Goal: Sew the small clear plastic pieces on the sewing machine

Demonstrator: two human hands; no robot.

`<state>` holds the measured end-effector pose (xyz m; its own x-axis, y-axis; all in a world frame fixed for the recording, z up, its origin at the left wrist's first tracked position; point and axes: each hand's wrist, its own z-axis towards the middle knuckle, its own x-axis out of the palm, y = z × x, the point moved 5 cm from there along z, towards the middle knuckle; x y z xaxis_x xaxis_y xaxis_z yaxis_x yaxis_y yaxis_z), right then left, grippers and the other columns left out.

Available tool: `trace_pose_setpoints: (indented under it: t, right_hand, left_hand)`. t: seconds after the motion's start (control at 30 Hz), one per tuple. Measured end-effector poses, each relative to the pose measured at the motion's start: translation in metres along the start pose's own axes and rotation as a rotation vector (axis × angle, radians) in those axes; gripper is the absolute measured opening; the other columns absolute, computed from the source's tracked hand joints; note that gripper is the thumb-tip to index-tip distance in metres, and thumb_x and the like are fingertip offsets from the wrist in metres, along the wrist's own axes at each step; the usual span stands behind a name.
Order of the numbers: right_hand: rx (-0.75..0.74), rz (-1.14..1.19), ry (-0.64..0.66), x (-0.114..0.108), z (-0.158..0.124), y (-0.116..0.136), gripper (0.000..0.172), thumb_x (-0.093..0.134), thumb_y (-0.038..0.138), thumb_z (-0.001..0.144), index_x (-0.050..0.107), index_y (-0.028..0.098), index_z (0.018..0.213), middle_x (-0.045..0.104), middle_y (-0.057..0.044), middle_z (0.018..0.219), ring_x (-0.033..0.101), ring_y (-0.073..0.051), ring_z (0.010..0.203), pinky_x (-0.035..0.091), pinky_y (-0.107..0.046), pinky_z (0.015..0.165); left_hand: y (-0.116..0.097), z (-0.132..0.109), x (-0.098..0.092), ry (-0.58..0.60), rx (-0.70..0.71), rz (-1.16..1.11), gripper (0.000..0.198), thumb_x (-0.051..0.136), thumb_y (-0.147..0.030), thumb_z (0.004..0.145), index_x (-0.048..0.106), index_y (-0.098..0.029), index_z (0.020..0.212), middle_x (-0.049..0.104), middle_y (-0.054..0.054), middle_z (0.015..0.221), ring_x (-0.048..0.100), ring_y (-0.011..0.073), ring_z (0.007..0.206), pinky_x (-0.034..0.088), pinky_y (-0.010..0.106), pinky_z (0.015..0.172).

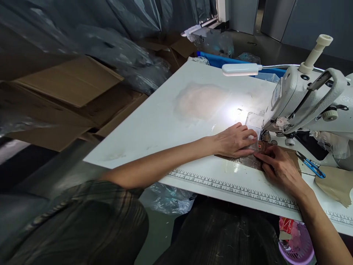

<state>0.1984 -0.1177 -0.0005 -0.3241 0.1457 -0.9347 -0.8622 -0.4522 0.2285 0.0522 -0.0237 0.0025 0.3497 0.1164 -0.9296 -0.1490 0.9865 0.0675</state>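
At the sewing machine (pixel 289 99), a thin clear plastic sheet (pixel 252 160) lies under the needle area, over a brown strip (pixel 292 158). My left hand (pixel 234 140) rests on the plastic just left of the presser foot (pixel 261 135), its fingers spread and slightly bent. Close by on the right, my right hand (pixel 280 165) has its thumb and fingers drawn together at the edge of the plastic. A small red mark (pixel 259 146) shows between the hands. The right fingertips are partly hidden.
Blue thread snips (pixel 311 165) lie right of my right hand, beside a tan piece (pixel 335 184) and a dark phone-like slab (pixel 310 144). A printed ruler (pixel 231 189) runs along the front edge. Cardboard boxes (pixel 68 81) stand left; a purple basket (pixel 299 254) sits below.
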Motion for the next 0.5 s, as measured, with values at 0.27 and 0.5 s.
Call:
trace_pose_setpoints:
  t: [0.27, 0.5]
  right_hand:
    - [0.083, -0.044, 0.011, 0.004, 0.006, -0.007, 0.04, 0.047, 0.019, 0.091, 0.07, 0.028, 0.123, 0.059, -0.009, 0.098, 0.057, -0.018, 0.081, 0.053, -0.032, 0.069]
    - [0.153, -0.06, 0.023, 0.006, 0.008, -0.01, 0.04, 0.047, 0.021, 0.091, 0.07, 0.028, 0.122, 0.058, -0.008, 0.095, 0.057, -0.017, 0.076, 0.05, -0.027, 0.06]
  left_hand:
    - [0.015, 0.016, 0.006, 0.148, -0.006, -0.001, 0.033, 0.047, -0.04, 0.097, 0.068, -0.02, 0.112, 0.066, 0.008, 0.126, 0.056, 0.0226, 0.09, 0.034, 0.039, 0.08]
    - [0.022, 0.013, 0.013, 0.055, -0.1, -0.116, 0.04, 0.044, -0.043, 0.099, 0.064, -0.017, 0.122, 0.065, 0.011, 0.129, 0.056, 0.0255, 0.098, 0.035, 0.039, 0.081]
